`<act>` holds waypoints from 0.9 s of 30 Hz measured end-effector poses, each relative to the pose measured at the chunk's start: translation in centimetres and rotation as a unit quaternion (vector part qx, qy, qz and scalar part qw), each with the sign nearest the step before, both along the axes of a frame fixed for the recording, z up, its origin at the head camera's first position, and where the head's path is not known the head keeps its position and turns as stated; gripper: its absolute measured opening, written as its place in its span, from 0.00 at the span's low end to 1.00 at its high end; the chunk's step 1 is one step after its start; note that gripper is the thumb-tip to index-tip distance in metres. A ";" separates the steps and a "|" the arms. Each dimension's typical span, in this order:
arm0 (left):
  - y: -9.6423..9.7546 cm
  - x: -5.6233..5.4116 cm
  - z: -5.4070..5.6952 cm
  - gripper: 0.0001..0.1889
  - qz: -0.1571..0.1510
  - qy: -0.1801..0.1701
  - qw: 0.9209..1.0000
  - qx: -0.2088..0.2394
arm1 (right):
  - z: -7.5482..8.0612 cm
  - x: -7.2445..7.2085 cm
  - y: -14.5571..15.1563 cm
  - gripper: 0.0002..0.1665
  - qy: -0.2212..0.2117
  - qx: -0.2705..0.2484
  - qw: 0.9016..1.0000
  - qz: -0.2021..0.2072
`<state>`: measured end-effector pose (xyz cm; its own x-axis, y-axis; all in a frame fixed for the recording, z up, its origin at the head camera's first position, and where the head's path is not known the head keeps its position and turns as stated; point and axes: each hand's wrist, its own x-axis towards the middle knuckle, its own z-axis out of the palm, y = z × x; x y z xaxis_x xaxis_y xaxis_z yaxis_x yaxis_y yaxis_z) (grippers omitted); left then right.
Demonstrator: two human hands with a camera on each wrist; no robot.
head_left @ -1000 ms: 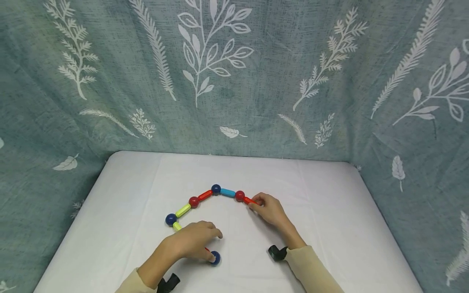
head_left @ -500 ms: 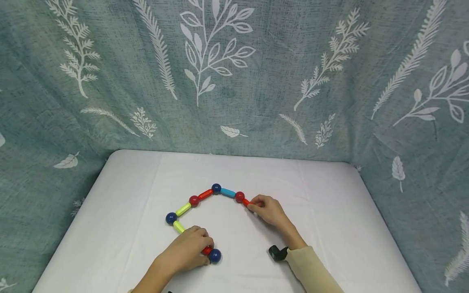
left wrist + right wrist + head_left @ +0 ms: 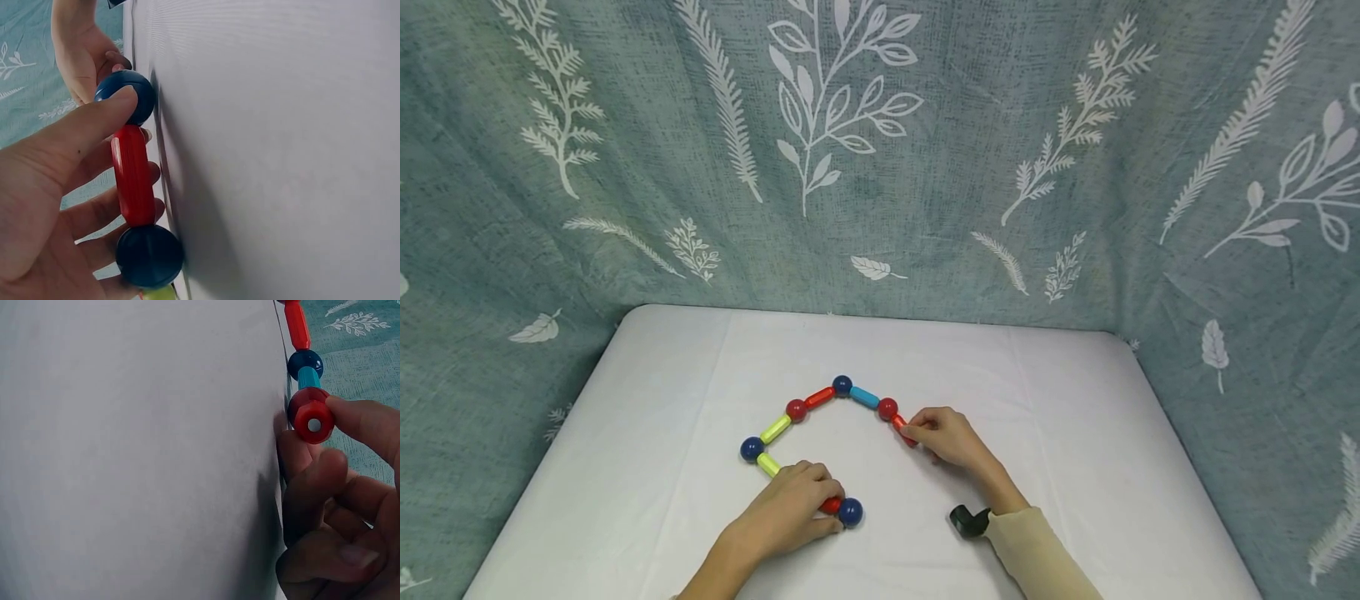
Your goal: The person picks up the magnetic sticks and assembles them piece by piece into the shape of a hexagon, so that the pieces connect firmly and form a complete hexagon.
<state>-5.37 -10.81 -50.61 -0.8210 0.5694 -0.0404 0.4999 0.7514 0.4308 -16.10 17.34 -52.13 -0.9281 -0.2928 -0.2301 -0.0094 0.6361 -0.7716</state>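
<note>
A chain of magnetic balls and rods lies as an arc on the white table. Its near end has a blue ball and a red magnetic rod, joined to another blue ball. My left hand grips this end, thumb on the end ball and fingers behind the rod; it hides part of the chain from the head view. At the other end, my right hand pinches a red magnetic rod attached to a red ball. That rod's free end shows a pale round tip.
Between the hands, the chain runs through yellow rods, a blue ball, a red ball, a red rod, a blue ball and a light-blue rod. A patterned green curtain hangs behind the table.
My left hand has closed round the near end and shifted it slightly right and away from me. My right hand has swung its red rod toward me, so the two ends are closer.
</note>
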 end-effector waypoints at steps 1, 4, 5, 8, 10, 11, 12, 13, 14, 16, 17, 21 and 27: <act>0.0 0.0 0.0 0.16 0.002 -0.003 1.000 0.002 | 0.0 0.0 0.0 0.11 -0.003 -0.002 1.000 0.002; 0.1 -0.1 -0.1 0.16 0.007 -0.012 1.000 0.010 | 0.0 0.2 -0.2 0.11 -0.005 -0.003 1.000 0.009; 0.1 -0.1 -0.1 0.16 0.009 -0.013 1.000 0.013 | 0.0 0.2 -0.3 0.10 -0.003 -0.001 1.000 0.012; 0.2 -0.2 -0.2 0.16 0.011 -0.013 1.000 0.021 | -0.1 0.3 -0.5 0.10 0.007 0.006 1.000 0.018; 0.3 -0.2 -0.3 0.16 0.014 -0.013 1.000 0.025 | -0.2 0.3 -0.7 0.10 0.009 0.008 1.000 0.022; 0.3 -0.2 -0.4 0.16 0.015 -0.013 0.999 0.028 | -0.3 0.4 -0.8 0.10 0.010 0.007 1.000 0.023; 0.4 -0.2 -0.5 0.16 0.017 -0.015 0.999 0.030 | -0.4 0.4 -0.9 0.11 0.010 0.006 1.000 0.025; 0.4 -0.2 -0.6 0.16 0.018 -0.016 0.999 0.033 | -0.4 0.5 -1.0 0.11 0.010 0.004 1.000 0.026; 0.4 -0.3 -0.6 0.16 0.020 -0.017 0.999 0.034 | -0.5 0.5 -1.0 0.11 0.010 0.003 1.000 0.027; 0.4 -0.4 -0.8 0.16 0.022 -0.021 0.999 0.037 | -0.6 0.7 -1.3 0.12 0.021 0.005 0.999 0.030; 0.4 -0.4 -0.9 0.16 0.023 -0.023 0.999 0.038 | -0.6 0.7 -1.3 0.13 0.030 0.006 0.999 0.033; 0.4 -0.5 -1.1 0.16 0.024 -0.023 0.999 0.038 | -0.5 0.8 -1.7 0.15 0.050 0.013 0.998 0.038; 0.6 -0.7 -1.1 0.16 0.025 -0.010 0.999 0.033 | -0.6 0.7 -2.2 0.16 0.032 0.009 0.998 0.045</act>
